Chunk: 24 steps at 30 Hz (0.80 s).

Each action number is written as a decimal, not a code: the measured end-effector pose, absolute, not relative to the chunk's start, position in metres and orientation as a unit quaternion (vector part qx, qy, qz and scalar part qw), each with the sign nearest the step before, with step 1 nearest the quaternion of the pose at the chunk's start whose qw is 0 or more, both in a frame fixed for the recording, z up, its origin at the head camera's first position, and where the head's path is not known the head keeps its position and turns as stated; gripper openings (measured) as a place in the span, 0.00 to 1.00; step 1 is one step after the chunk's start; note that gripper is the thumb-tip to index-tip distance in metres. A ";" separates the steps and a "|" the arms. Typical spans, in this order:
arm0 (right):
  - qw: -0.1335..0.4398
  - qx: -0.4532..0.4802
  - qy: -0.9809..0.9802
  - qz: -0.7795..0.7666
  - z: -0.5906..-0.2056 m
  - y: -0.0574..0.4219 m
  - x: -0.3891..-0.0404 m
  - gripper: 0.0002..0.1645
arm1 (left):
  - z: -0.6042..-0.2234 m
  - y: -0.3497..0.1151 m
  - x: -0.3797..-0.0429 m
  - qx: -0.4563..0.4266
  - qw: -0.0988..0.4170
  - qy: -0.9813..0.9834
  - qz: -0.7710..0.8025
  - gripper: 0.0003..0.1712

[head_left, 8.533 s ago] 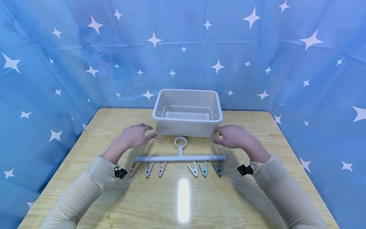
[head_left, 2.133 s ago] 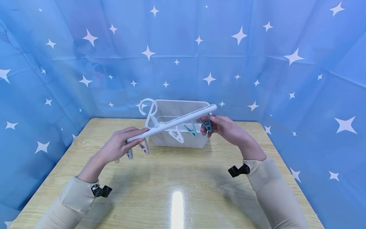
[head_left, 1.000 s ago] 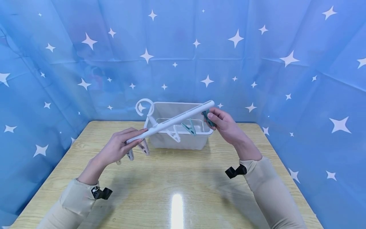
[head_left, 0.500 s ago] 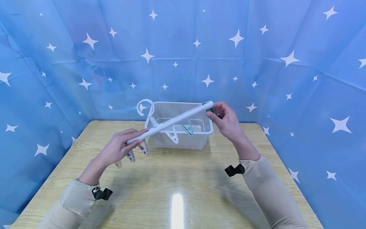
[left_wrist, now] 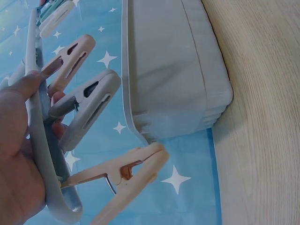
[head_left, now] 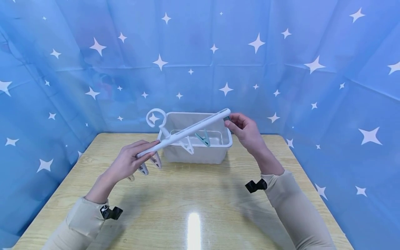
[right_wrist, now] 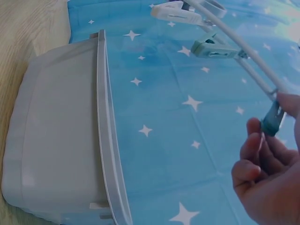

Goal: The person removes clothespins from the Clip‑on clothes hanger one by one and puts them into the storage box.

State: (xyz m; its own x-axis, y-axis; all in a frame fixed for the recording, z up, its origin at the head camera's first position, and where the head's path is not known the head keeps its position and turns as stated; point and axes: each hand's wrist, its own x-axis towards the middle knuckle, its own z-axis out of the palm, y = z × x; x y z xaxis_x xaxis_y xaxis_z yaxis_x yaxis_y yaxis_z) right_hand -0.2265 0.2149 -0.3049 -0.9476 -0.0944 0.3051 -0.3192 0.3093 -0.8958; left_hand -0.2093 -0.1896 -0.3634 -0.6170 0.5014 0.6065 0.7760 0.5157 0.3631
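Observation:
A white clip hanger (head_left: 193, 129) is held tilted in the air, its right end higher, with the ring hook (head_left: 156, 118) upward. My left hand (head_left: 126, 159) grips its lower left end between thumb and fingers. At the raised end my right hand (head_left: 247, 133) pinches a dark teal clip (right_wrist: 272, 119), mostly hidden behind the fingers in the head view. A light green clip (head_left: 204, 139) and a white clip (head_left: 188, 147) dangle from the right half. Near my left hand hang a pinkish clip (left_wrist: 70, 63), a grey clip (left_wrist: 89, 103) and a beige clip (left_wrist: 126, 171).
Behind the hanger, a pale grey plastic bin (head_left: 193, 157) stands at the back of the wooden table (head_left: 162, 208). Nothing shows inside it. A blue star-patterned curtain (head_left: 193, 41) surrounds the table's back and sides.
The hanger, earlier flat on the table, was lifted by my left hand. My right hand has taken the dark teal clip and swung it up toward the bar's end.

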 end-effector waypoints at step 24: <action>0.074 0.135 -0.824 0.545 -0.313 0.218 -0.238 0.28 | -0.362 -0.193 -0.207 -0.349 0.245 -0.843 -0.328 0.30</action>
State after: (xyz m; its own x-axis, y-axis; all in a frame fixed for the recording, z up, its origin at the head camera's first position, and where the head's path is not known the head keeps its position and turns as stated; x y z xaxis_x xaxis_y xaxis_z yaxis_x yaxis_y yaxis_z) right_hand -0.2384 0.2179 -0.3132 -0.9527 -0.1409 0.2695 -0.3031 0.3702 -0.8781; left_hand -0.2067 -0.1930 -0.3621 -0.6369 0.4275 0.6416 0.7488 0.5410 0.3828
